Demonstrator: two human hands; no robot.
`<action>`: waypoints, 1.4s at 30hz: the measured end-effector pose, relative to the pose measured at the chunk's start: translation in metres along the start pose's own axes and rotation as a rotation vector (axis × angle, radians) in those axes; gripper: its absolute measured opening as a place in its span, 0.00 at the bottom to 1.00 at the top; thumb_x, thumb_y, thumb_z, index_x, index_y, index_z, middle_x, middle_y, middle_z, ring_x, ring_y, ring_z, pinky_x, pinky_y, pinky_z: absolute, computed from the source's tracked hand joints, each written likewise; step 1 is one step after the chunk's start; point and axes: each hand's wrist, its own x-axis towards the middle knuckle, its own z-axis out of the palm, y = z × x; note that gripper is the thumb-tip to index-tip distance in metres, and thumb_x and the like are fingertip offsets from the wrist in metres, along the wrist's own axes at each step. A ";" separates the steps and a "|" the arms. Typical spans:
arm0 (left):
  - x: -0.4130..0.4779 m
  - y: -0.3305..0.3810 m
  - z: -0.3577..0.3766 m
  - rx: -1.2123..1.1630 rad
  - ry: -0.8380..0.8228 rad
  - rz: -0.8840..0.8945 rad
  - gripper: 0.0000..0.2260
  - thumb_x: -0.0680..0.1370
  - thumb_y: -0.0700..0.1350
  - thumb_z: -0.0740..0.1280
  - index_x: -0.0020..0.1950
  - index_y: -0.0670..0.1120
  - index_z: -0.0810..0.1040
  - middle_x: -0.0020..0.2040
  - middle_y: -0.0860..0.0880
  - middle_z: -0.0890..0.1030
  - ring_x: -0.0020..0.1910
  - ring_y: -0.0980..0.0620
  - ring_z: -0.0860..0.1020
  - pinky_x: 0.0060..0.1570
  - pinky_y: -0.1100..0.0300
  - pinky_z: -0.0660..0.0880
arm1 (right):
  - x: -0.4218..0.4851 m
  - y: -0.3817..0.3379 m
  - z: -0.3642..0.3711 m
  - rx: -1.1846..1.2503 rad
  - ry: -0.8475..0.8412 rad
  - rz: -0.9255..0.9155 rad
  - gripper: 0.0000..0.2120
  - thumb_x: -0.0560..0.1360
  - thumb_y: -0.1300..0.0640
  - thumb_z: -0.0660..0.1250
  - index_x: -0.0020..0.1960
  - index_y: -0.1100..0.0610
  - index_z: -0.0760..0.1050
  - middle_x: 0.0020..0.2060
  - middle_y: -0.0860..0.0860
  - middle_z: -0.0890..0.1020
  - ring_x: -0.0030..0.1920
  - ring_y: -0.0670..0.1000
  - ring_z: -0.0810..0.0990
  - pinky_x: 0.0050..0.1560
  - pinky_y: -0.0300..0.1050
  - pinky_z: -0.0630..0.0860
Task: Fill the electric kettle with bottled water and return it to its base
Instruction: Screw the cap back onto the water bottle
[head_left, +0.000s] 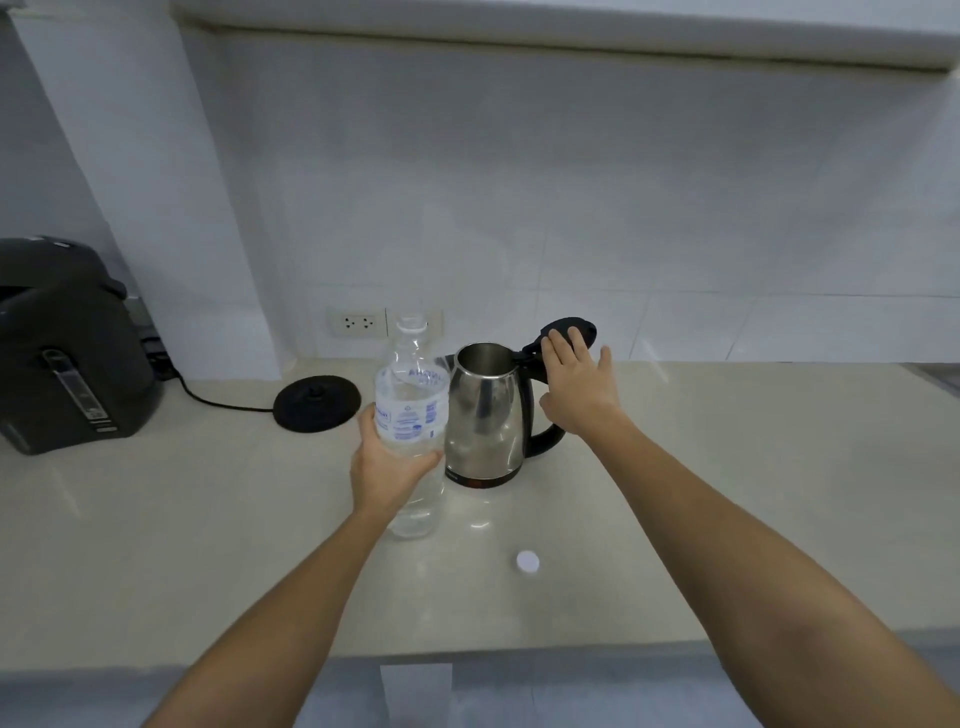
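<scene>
A steel electric kettle (485, 415) stands on the counter with its black lid (571, 328) swung up. My right hand (576, 387) hovers flat over the handle, fingers spread and touching the raised lid. My left hand (387, 462) grips a clear uncapped water bottle (413, 395) upright, just left of the kettle. The bottle's white cap (528, 561) lies on the counter in front. The round black kettle base (317, 401) sits further left, with nothing on it.
A black hot-water dispenser (67, 348) stands at the far left, its cord running along the counter (753, 493). A wall socket (357, 322) is behind the bottle. The counter's front edge runs near the bottom.
</scene>
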 end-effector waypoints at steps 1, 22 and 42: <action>-0.003 -0.003 0.003 -0.008 -0.006 -0.005 0.41 0.59 0.48 0.82 0.66 0.55 0.63 0.52 0.56 0.77 0.51 0.53 0.78 0.46 0.64 0.72 | -0.002 -0.001 0.005 -0.027 0.049 -0.007 0.33 0.78 0.52 0.55 0.78 0.58 0.46 0.79 0.52 0.47 0.78 0.55 0.42 0.73 0.64 0.49; -0.002 -0.027 -0.004 0.090 -0.115 -0.069 0.37 0.57 0.58 0.81 0.61 0.52 0.70 0.50 0.59 0.77 0.49 0.57 0.76 0.45 0.67 0.70 | -0.102 -0.037 0.149 0.454 -0.458 -0.248 0.20 0.76 0.49 0.62 0.66 0.55 0.71 0.60 0.53 0.72 0.58 0.56 0.75 0.57 0.45 0.72; 0.005 -0.027 -0.015 0.119 -0.284 -0.078 0.37 0.57 0.59 0.80 0.61 0.56 0.68 0.49 0.62 0.77 0.48 0.58 0.76 0.44 0.69 0.69 | 0.046 -0.068 -0.127 1.004 -0.197 -0.521 0.13 0.73 0.55 0.72 0.57 0.45 0.80 0.49 0.45 0.83 0.47 0.44 0.83 0.50 0.36 0.80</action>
